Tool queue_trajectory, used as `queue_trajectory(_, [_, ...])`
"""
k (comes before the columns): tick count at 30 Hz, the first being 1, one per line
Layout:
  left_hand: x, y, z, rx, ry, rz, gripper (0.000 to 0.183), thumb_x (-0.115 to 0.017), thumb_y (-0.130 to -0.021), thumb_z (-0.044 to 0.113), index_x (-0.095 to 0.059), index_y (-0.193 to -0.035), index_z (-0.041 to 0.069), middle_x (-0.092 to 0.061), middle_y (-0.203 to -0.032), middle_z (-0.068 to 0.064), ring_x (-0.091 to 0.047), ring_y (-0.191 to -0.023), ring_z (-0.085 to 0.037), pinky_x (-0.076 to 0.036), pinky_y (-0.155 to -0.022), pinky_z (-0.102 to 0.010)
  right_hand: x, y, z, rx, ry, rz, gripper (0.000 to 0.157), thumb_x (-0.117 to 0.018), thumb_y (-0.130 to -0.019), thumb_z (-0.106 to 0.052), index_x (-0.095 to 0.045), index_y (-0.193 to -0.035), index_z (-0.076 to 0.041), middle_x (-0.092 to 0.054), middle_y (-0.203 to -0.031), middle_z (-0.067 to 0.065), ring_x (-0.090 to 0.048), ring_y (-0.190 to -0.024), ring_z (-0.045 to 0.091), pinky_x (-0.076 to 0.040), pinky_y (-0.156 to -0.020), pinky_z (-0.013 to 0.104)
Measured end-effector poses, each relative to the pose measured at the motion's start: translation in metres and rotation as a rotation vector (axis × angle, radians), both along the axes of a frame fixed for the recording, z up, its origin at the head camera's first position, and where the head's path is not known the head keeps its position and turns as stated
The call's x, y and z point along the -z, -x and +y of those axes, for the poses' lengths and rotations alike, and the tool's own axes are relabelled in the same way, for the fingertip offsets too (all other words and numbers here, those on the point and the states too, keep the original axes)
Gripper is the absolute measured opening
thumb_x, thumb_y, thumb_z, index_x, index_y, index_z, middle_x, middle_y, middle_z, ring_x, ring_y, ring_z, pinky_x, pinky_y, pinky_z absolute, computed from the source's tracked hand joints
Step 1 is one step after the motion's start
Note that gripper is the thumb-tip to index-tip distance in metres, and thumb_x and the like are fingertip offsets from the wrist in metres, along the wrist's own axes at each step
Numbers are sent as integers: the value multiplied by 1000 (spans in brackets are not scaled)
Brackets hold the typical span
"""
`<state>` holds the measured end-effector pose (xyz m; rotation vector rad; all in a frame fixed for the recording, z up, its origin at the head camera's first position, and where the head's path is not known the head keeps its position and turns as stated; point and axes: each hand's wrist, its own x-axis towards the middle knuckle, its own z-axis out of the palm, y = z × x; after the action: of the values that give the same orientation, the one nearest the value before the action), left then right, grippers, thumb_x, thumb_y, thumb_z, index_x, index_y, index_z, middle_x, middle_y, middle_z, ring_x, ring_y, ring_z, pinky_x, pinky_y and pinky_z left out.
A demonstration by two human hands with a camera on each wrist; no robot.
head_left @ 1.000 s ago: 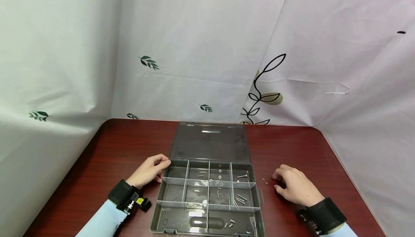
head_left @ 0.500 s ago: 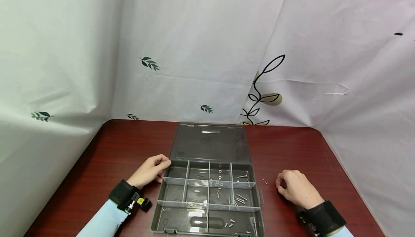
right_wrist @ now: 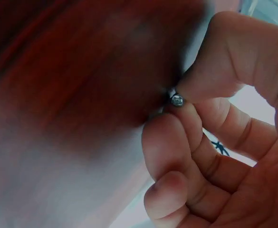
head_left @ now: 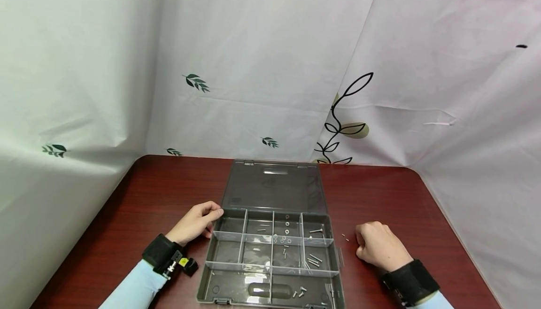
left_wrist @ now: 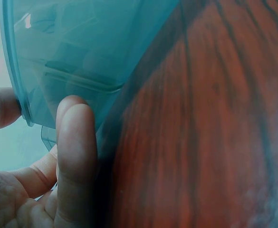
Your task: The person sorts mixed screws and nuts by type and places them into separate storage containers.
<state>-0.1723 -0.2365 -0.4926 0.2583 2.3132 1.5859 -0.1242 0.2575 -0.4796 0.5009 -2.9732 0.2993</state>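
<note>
A smoky clear compartment box lies on the table, its lid folded back flat. My left hand grips the box's far left corner. In the left wrist view, its fingers lie on both sides of the plastic wall. To the right of the box is my right hand, low over the table with fingers curled. The right wrist view shows a small metal screw pinched between thumb and fingertips; only its head shows. Two tiny screws lie between box and right hand.
Several longer screws lie in a right-hand compartment, with washers beside them and short screws at the front. The dark red table meets a white patterned cloth at its back edge.
My right hand first shifted slightly right and away from the loose screws, then came back left, its fingers more tightly curled. The left hand and the box stay where they were.
</note>
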Motion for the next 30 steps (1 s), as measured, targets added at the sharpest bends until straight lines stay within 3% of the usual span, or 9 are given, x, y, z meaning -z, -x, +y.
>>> queue_trajectory(7, [1,1,1,10,-3,-2,50,-58,-98,42,-56,-123,-2,-52,-84,-12,-56,-63,-21,-56,-58,-38,-5,0,-5,-49,57,35,31,-60,-56,-5,-41,-61,-28,-31,-56,-17,-30,-52,3,-27,-49,23])
queue_trajectory(12, [2,1,-1,12,-5,2,50,-57,-99,42,-56,-123,-2,-52,-85,-13,-56,-63,-22,-56,-58,-38,-24,5,-28,-185,158,176,34,-60,-54,-5,-39,-63,-30,-30,-61,-21,-28,-53,-2,-24,-49,19])
queue_trajectory(17, [2,1,-1,8,-6,3,50,-58,-98,42,-56,-123,-2,-52,-87,-13,-56,-64,-22,-56,-58,-38,-44,8,-72,-348,228,268,35,-59,-50,-4,-40,-66,-28,-31,-66,-20,-32,-56,-4,-28,-48,15])
queue_trajectory(22, [1,0,-1,5,-9,-4,50,-58,-98,42,-56,-122,-3,-52,-85,-13,-56,-63,-21,-56,-58,-38,-60,8,-120,-511,291,277,35,-58,-52,-2,-39,-69,-26,-31,-69,-18,-33,-58,-2,-28,-49,14])
queue_trajectory(30, [0,1,-1,8,-12,-8,51,-58,-98,42,-55,-123,-3,-52,-85,-13,-56,-63,-21,-56,-58,-38,-67,3,-173,-658,366,223,31,-57,-60,0,-42,-74,-23,-34,-73,-15,-28,-59,-2,-23,-54,12])
